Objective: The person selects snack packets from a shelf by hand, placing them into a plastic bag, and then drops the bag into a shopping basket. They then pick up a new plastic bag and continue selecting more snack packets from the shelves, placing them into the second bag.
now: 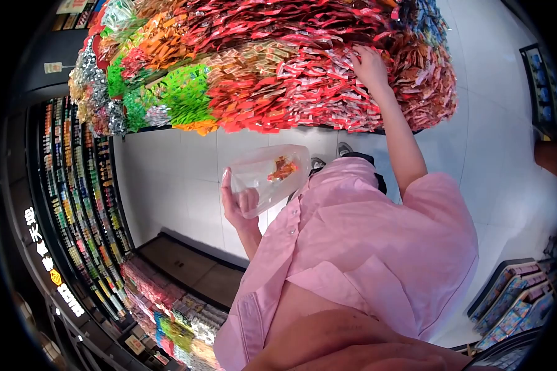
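Note:
My left hand (234, 201) is closed on the side of a clear plastic bag (260, 164), held out in front of my body. A few small orange and red snack packets (283, 168) lie inside it. My right hand (371, 68) reaches out over the heaped display and touches the red-and-white snack packets (322, 89). Its fingers look loosely stretched, with the tips partly lost among the packets. I see no packet clearly held there. Dark red packets (266, 25) lie beyond this hand, and reddish-brown packets (424, 77) are to its right.
Green packets (189, 93) and silver-wrapped items (86, 93) fill the display's left side. Tall shelves of small colourful goods (80, 204) stand at the left. Another snack heap (173, 315) is at the lower left, and a rack (513, 303) at the lower right. Pale floor tiles (167, 179) lie between.

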Available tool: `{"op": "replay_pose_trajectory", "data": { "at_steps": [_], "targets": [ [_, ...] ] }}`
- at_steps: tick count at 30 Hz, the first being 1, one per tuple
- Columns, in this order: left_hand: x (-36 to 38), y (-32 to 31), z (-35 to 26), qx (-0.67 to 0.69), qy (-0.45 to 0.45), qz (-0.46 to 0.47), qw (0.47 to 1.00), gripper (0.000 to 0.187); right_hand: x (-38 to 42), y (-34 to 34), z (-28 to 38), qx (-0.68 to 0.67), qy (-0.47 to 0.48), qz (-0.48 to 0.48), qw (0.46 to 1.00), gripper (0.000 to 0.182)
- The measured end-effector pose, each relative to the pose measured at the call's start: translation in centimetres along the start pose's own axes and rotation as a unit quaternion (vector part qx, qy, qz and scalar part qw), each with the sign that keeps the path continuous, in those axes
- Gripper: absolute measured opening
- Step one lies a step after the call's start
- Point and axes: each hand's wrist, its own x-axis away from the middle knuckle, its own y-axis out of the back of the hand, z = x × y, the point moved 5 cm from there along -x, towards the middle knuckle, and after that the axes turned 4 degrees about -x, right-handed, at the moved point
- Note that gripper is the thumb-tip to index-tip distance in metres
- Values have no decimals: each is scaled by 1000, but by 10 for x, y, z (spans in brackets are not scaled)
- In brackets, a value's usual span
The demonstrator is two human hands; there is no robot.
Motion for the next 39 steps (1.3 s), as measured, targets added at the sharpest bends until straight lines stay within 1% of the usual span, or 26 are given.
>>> {"op": "replay_pose_trajectory", "data": {
  "at_steps": [3,4,7,8,11,12,13,14,15,16,17,19,22,23,24,25,26,27,28,29,30,31,33,35,36,39],
  "targets": [
    [-2,3,0,5,8,-12,1000,53,1,4,2,-31,14,-12,999,33],
    [-3,5,0,7,12,-19,1000,53,2,6,2,-40,-3,-16,999,29],
    [-10,8,-1,0,22,-21,1000,53,7,18,4,-57,-3,-43,997,27],
    [-14,10,-1,1,23,-7,1000,53,7,20,4,-51,-7,-58,997,25],
    [-26,20,-3,2,31,34,999,53,14,31,4,-122,-22,-102,987,24],
    [-31,24,-3,1,34,45,998,53,19,42,14,-169,-52,-118,977,23],
    [-35,31,-4,0,39,55,998,53,24,46,14,-196,-35,-157,967,25],
    [-40,38,-4,2,50,78,996,54,31,49,14,-321,-75,-182,926,26],
    [-46,45,-4,4,62,102,993,54,38,50,14,-440,-111,-204,868,27],
    [-52,52,-5,7,73,126,989,55,44,45,4,-564,-156,-253,771,27],
    [-57,58,-6,9,80,139,987,55,55,42,3,-670,-182,-255,673,27],
    [-67,68,-10,16,92,165,982,54,77,45,29,-782,-228,-269,514,23],
    [-80,89,-16,22,116,193,974,54,111,11,44,-838,-269,-274,387,18],
    [-84,97,-18,16,123,179,976,54,121,-2,54,-847,-266,-234,396,23],
    [-87,102,-22,8,132,164,978,54,132,-28,57,-896,-222,-129,363,28],
    [-90,110,-26,-1,143,148,979,54,142,-40,80,-930,-178,-23,322,34],
    [-93,117,-28,-3,152,146,978,55,155,-58,89,-926,-226,-23,301,43],
    [-97,124,-28,-5,162,144,976,55,162,-66,134,-920,-273,-24,279,51],
    [-99,131,-28,-6,173,143,974,56,168,-72,175,-920,-303,-10,247,62],
    [-101,137,-30,-14,183,143,972,55,173,-81,207,-913,-312,26,263,70],
    [-103,143,-32,-22,192,145,970,55,178,-94,227,-905,-305,48,293,79],
    [-105,149,-34,-32,200,147,968,54,181,-101,253,-908,-295,73,287,84],
    [-109,161,-37,-12,200,151,968,53,183,-106,304,-899,-338,95,262,89],
    [-113,172,-40,-3,209,155,965,53,184,-112,342,-905,-312,138,254,94],
    [-116,178,-41,-7,212,161,964,53,185,-116,356,-911,-291,170,239,99],
    [-121,192,-46,-11,215,167,962,54,189,-123,388,-887,-282,193,309,102]
  ]
}}
